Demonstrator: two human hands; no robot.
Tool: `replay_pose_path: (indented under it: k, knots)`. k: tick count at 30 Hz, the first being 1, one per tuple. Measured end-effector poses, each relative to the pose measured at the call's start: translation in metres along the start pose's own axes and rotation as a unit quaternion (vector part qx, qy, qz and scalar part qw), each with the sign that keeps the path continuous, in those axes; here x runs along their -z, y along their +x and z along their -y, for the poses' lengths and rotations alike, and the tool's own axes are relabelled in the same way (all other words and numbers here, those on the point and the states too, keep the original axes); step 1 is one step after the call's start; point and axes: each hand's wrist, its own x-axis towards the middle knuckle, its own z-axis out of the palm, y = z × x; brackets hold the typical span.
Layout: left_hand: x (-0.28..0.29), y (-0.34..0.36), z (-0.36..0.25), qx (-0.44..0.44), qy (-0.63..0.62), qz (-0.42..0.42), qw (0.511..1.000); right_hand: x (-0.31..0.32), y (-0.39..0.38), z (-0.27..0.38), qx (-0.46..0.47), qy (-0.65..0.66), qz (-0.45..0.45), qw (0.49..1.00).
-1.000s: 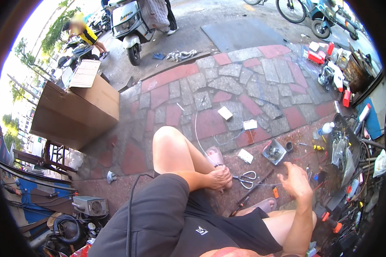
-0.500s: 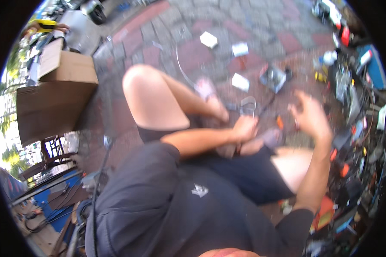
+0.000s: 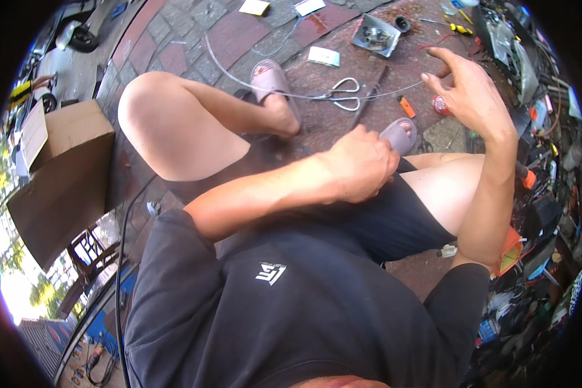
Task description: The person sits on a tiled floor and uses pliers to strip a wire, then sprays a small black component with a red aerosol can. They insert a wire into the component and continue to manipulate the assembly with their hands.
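My left hand [image 3: 363,163] is a closed fist above my lap; whatever it may hold is hidden under the curled fingers. Beyond it, a pair of metal scissors [image 3: 344,94] lies on the paving, loops to the right, beside a thin dark bar [image 3: 367,98]. A thin pale wire [image 3: 229,74] runs from the far left past my sandalled foot and the scissors toward my right hand [image 3: 469,94]. That hand is raised on the right with thumb and forefinger apart. The wire's end meets a fingertip in the picture; whether they touch is unclear.
An orange lighter-like piece [image 3: 405,107] and a metal tray of small parts [image 3: 376,35] lie ahead, with a yellow-handled screwdriver [image 3: 460,29] farther right. Cluttered parts line the right side. A cardboard box [image 3: 64,168] stands left, near a black cable [image 3: 119,258].
The whole view has shifted and sharpened. My left fist has drawn back from beside the scissors toward my lap. My right hand remains raised with its fingers apart.
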Motion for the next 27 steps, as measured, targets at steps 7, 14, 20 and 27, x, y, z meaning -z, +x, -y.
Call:
replay_pose_path:
  k: [7, 14, 20, 27]
  knots:
    - [0.021, 0.098, 0.097, 0.129, -0.520, 0.069, 0.842, 0.008, -0.007, -0.017, -0.040, 0.012, -0.033, 0.999]
    - [-0.060, 0.106, 0.120, 0.139, -0.157, -0.109, 0.972, 0.005, -0.026, -0.045, -0.090, 0.030, -0.056, 0.994]
    - [0.008, 0.098, 0.076, 0.190, -0.308, -0.143, 0.921, -0.024, -0.016, -0.049, -0.120, 0.143, -0.185, 0.965]
    - [0.056, 0.071, 0.026, 0.126, -0.678, -0.030, 0.723, -0.058, -0.025, 0.013, -0.153, 0.724, 0.011, 0.673]
